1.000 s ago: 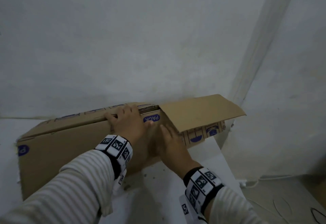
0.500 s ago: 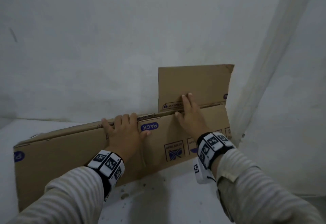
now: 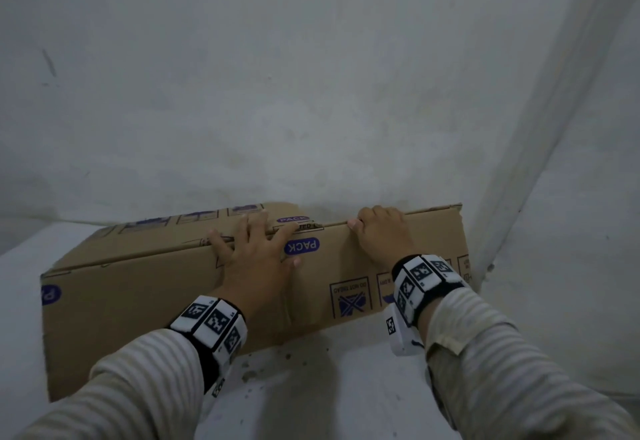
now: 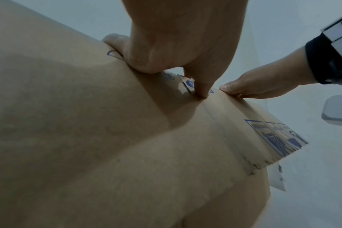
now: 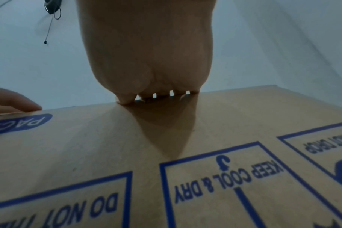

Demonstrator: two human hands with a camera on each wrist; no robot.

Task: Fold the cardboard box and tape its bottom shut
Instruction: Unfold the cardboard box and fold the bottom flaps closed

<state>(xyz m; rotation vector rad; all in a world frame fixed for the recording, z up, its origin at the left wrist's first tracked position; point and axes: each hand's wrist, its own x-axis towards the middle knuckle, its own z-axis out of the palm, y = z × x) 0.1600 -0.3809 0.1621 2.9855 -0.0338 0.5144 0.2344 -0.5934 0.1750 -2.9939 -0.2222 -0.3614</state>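
A long brown cardboard box (image 3: 138,301) with blue "PACK" print stands on its edge on a white table (image 3: 329,387), against the wall. My left hand (image 3: 256,252) lies spread over its top edge near the middle, fingers on the folded-back flap and thumb on the front face. In the left wrist view the thumb (image 4: 201,86) presses the box (image 4: 127,154). My right hand (image 3: 381,232) grips the top edge further right, fingers hooked over it. The right wrist view shows that hand (image 5: 146,54) curled over the box (image 5: 127,146) rim.
A grey wall (image 3: 311,93) rises right behind the box, and a pale vertical pillar (image 3: 554,128) stands at its right end. Dirt specks lie on the table in front. A dark cable (image 5: 53,9) lies off to the side in the right wrist view.
The right flap, which stood upright half a second ago, is now folded down behind the top edge. My right hand went from that flap to gripping the edge. The left hand stayed put.
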